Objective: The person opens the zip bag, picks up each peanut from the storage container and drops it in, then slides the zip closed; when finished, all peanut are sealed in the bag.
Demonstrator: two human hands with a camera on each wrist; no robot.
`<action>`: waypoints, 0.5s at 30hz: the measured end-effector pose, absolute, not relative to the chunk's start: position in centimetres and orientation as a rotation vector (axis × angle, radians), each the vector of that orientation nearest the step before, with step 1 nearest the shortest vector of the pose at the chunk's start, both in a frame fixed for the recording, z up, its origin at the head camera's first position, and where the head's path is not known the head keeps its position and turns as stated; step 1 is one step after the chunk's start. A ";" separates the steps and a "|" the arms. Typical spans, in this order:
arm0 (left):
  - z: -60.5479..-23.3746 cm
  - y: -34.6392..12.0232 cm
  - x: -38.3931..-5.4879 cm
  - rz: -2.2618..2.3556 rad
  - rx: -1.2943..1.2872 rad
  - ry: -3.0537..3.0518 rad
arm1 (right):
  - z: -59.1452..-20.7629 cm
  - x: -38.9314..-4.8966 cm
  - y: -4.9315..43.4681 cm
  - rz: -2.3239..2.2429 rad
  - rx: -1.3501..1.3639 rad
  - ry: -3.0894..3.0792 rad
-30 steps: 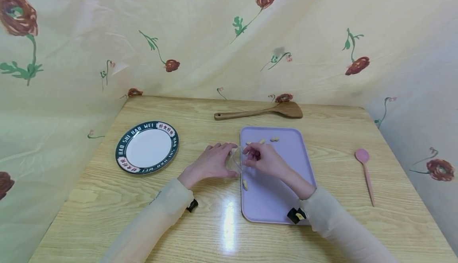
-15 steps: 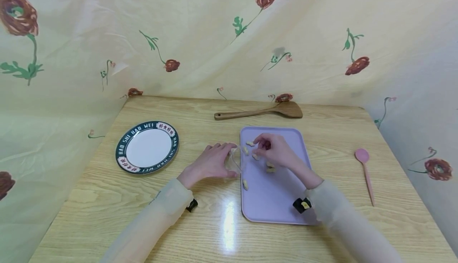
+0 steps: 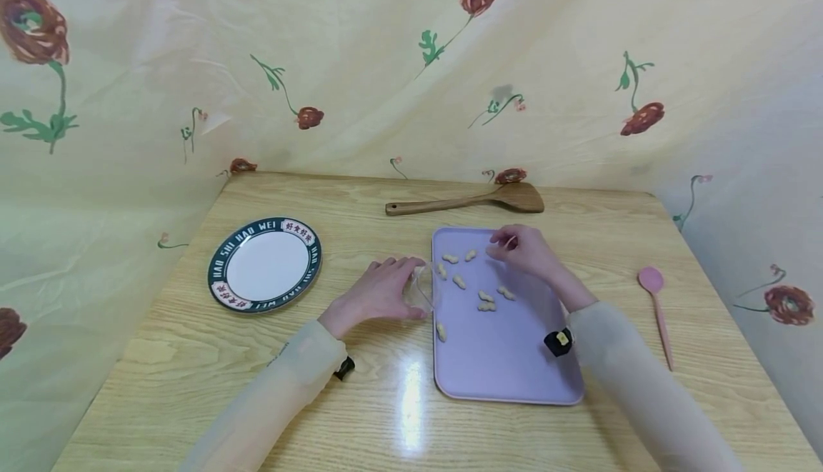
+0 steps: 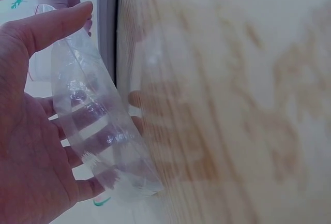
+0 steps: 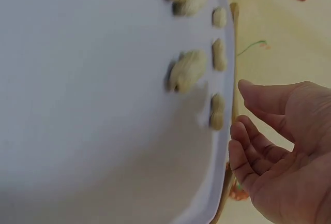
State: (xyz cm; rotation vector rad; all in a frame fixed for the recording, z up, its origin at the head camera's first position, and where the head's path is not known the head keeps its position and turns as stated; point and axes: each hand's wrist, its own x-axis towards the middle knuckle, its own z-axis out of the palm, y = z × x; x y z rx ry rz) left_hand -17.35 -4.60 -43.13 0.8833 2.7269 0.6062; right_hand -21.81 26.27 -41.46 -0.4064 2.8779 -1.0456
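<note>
My left hand (image 3: 379,292) holds a clear plastic bag (image 4: 98,125) against the left edge of the lilac tray (image 3: 508,379), thumb on one side and fingers on the other. No contents can be made out in the bag. Several peanuts (image 3: 459,281) in their shells lie scattered on the tray. Over the tray's far right part hovers my right hand (image 3: 527,249), its fingers bent and apart from the thumb. Between them nothing shows in the right wrist view, where a peanut (image 5: 217,111) lies just beyond the fingertips.
A white plate (image 3: 266,265) with a dark lettered rim stands on the left of the wooden table (image 3: 360,415). Behind the tray lies a wooden spatula (image 3: 476,201). To the right is a pink spoon (image 3: 656,308). Flowered cloth (image 3: 386,65) hangs around the table.
My right hand has drawn away from beside the bag, moving right and toward the far side across the tray. More peanuts are uncovered. My left hand and the bag stay in place.
</note>
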 end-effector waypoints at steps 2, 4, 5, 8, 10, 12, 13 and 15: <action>-43.2 -4.6 -17.4 0.600 0.887 2.730 | -41.6 -22.0 26.6 -1.025 -0.401 2.881; -43.2 -4.6 -17.4 0.592 0.889 2.732 | -41.8 -22.1 26.9 -1.005 -0.404 2.883; -43.2 -4.6 -17.5 0.591 0.891 2.733 | -41.8 -22.2 27.0 -0.995 -0.403 2.881; -43.1 -4.6 -17.5 0.590 0.891 2.732 | -42.1 -22.4 27.2 -0.963 -0.399 2.887; -43.1 -4.6 -17.5 0.590 0.891 2.730 | -42.5 -22.5 27.3 -0.947 -0.402 2.892; -43.1 -4.5 -17.4 0.582 0.888 2.729 | -42.7 -22.6 27.4 -0.935 -0.401 2.894; -43.1 -4.5 -17.4 0.579 0.887 2.728 | -42.9 -22.6 27.4 -0.928 -0.398 2.895; -43.1 -4.5 -17.3 0.575 0.885 2.729 | -43.1 -22.7 27.5 -0.921 -0.389 2.897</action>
